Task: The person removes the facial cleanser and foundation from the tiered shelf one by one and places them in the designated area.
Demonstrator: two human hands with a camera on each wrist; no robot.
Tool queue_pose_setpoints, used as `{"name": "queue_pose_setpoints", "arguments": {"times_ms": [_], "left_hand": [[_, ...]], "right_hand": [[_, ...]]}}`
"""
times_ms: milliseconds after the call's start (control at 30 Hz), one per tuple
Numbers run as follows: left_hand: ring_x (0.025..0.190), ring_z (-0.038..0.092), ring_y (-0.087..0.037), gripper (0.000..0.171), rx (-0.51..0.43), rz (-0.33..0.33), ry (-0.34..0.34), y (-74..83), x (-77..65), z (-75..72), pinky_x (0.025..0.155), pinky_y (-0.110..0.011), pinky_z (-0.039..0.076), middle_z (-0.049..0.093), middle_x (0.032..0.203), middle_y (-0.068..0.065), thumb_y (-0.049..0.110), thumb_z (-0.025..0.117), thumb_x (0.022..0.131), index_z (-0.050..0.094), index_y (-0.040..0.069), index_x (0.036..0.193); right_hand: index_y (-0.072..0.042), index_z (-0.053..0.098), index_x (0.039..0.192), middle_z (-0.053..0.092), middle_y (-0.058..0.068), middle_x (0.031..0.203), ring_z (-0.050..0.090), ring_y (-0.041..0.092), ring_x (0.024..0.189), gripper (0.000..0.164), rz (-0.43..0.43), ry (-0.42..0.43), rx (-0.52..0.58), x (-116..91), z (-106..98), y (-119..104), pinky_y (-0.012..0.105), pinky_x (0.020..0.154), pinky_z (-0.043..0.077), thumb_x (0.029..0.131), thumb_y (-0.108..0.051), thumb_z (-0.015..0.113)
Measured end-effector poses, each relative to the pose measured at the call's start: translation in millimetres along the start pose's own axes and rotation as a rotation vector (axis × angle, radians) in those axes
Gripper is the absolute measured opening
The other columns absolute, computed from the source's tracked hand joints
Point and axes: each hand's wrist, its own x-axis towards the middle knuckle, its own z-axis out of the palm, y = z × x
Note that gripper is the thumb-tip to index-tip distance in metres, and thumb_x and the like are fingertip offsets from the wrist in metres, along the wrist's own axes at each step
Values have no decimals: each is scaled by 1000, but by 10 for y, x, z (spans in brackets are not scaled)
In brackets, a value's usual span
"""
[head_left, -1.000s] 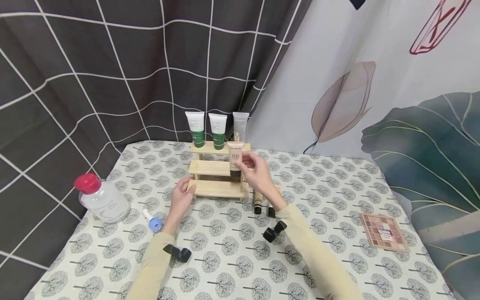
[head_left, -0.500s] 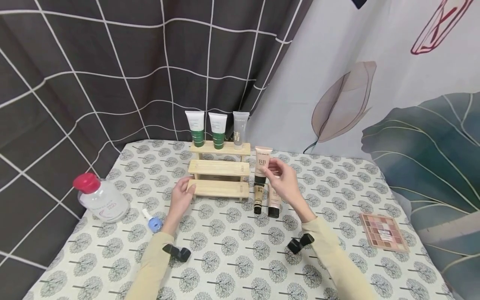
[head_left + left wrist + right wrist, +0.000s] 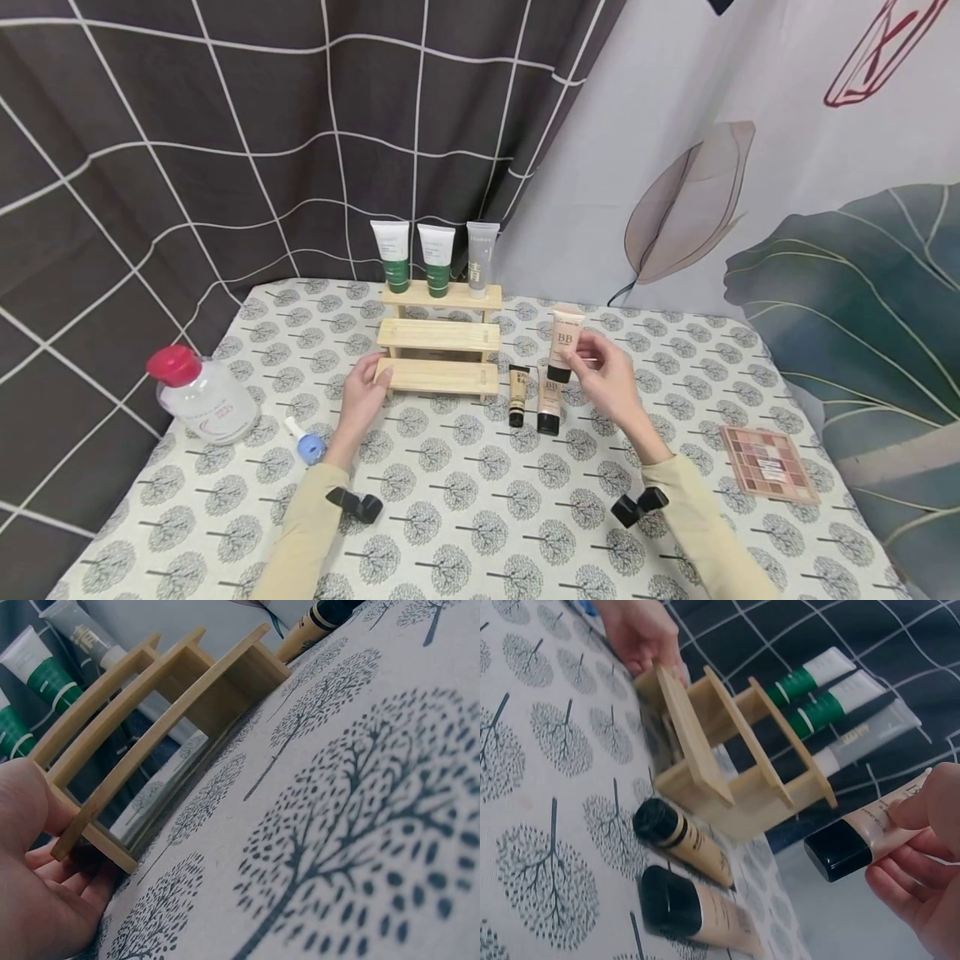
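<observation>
My right hand [image 3: 609, 379] pinches a pale pink BB cream tube [image 3: 566, 340], black cap down, above the table and right of the wooden three-step shelf [image 3: 438, 337]. With thumb and fingers my left hand [image 3: 363, 395] grips the left end of the shelf's lowest step, also seen in the left wrist view. Two green-and-white tubes [image 3: 438, 260] and a clear grey tube [image 3: 482, 258] stand on the top step; the two lower steps are bare. Below the held tube lie a second BB cream tube [image 3: 549, 408] and a slim gold tube [image 3: 517, 395] with a black cap.
At the left is a clear bottle [image 3: 213, 404] with a red cap. Near my left wrist lies a small blue-and-white item [image 3: 309, 446]. A pink eyeshadow palette [image 3: 770, 465] lies at the right. A dark checked curtain [image 3: 300, 125] hangs right behind the shelf.
My right hand has carried the BB cream tube from in front of the shelf's right end out to the right and slightly down. The left hand stays on the shelf.
</observation>
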Motion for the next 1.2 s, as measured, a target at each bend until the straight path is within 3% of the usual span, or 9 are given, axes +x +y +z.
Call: {"name": "queue_pose_setpoints", "arguments": {"times_ms": [233, 600, 967, 1200], "left_hand": [[137, 53, -36, 48, -9, -3, -1, 14, -8, -3, 117, -44, 44, 48, 154, -21, 15, 54, 104, 42, 2, 148], [141, 49, -36, 51, 5, -3, -12, -15, 11, -11, 118, -42, 43, 41, 158, -23, 17, 53, 104, 38, 3, 151], [139, 51, -36, 50, -11, -6, -12, 0, 5, 1, 118, -43, 44, 42, 157, -22, 17, 53, 104, 39, 3, 150], [135, 55, -36, 50, -18, -12, -11, 6, -1, -5, 113, -43, 49, 40, 158, -22, 16, 52, 105, 39, 3, 151]], "right_hand": [[4, 60, 123, 68, 22, 114, 64, 18, 98, 33, 34, -6, -11, -59, -100, 115, 9, 83, 54, 99, -18, 66], [12, 57, 125, 69, 28, 111, 68, 29, 94, 36, 73, -48, -116, -209, -181, 360, 13, 71, 55, 100, -13, 61], [7, 61, 123, 68, 17, 103, 62, 19, 87, 39, 216, -103, -197, -325, -169, 576, 20, 73, 54, 99, -24, 63], [8, 57, 128, 70, 20, 106, 66, 23, 91, 45, 252, -147, -185, -330, -152, 662, 27, 77, 57, 99, -26, 64]]}}
